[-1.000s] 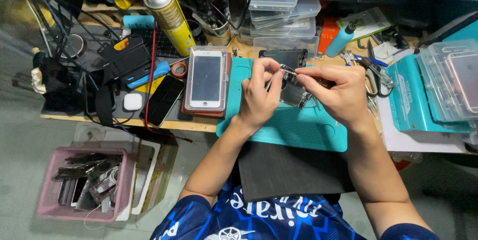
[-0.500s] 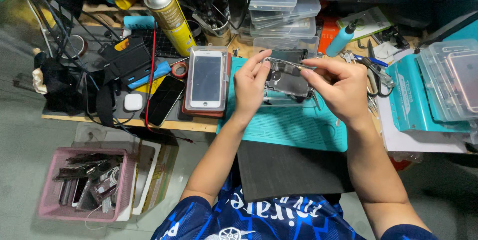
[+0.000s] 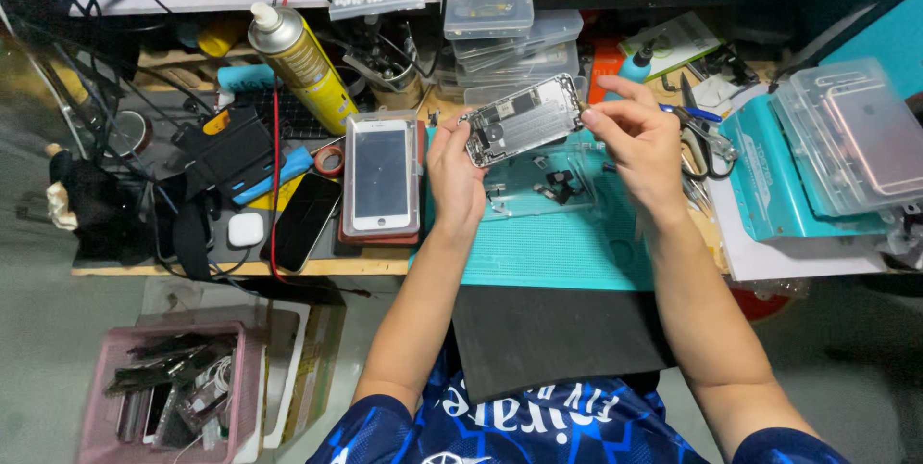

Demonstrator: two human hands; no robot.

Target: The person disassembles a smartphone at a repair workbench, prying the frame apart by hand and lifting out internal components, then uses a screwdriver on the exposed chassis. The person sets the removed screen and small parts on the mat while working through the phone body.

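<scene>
I see my left hand gripping the lower end of an opened phone housing, lifted and tilted above the teal work mat, while my right hand pinches its upper right corner between fingertips. Under the housing, a clear parts tray on the mat holds small dark components and screws. To the left, a shallow tray carries a white phone screen. Stacked clear plastic boxes stand behind the housing, contents too small to tell. On the right a clear lidded case holds a pinkish phone back. A yellow spray can leans at upper left; a pink basket of flat parts sits on the floor.
</scene>
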